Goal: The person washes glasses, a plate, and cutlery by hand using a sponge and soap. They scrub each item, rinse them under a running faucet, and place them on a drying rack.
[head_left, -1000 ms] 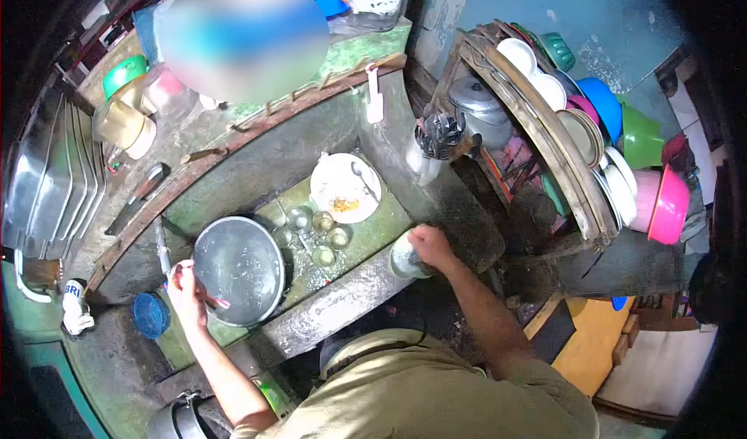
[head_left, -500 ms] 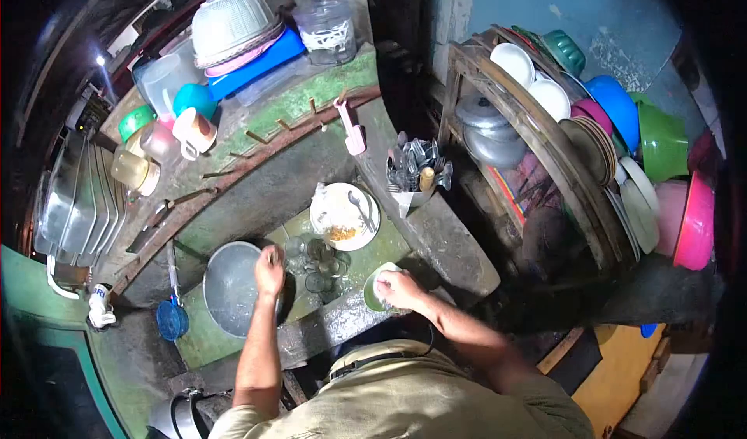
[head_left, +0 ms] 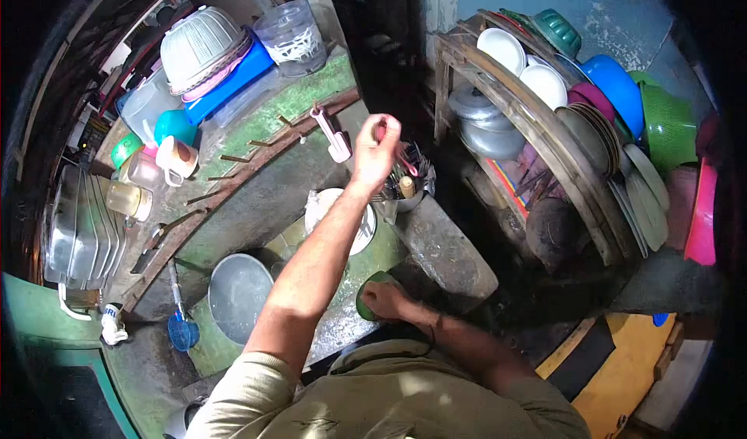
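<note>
My left hand [head_left: 377, 155] is raised over the cutlery holder [head_left: 412, 202], its fingers curled closed. A bit of pinkish red shows between the fingers, and a thin strip of similar colour shows just beyond them; I cannot tell what it is. Packed in the holder are metal spoons and forks, partly covered by the hand. Low in front of my body, my right hand [head_left: 383, 299] is closed at a small green bowl [head_left: 362, 308], fingers over its inside. My left forearm crosses a white plate [head_left: 364, 238] and hides the glasses beside it.
A grey basin [head_left: 241, 299] stands on the green floor of the sink, left of my forearm. On the left wall hangs a blue strainer [head_left: 184, 333]. A pink-handled tool [head_left: 332, 137] hangs by the ledge. The wooden rack [head_left: 537, 136] at right holds pots, plates and bowls.
My left hand has swung from beside the basin up and right to the cutlery holder. The right hand has shifted slightly left and down over the green bowl. The view has turned slightly.
</note>
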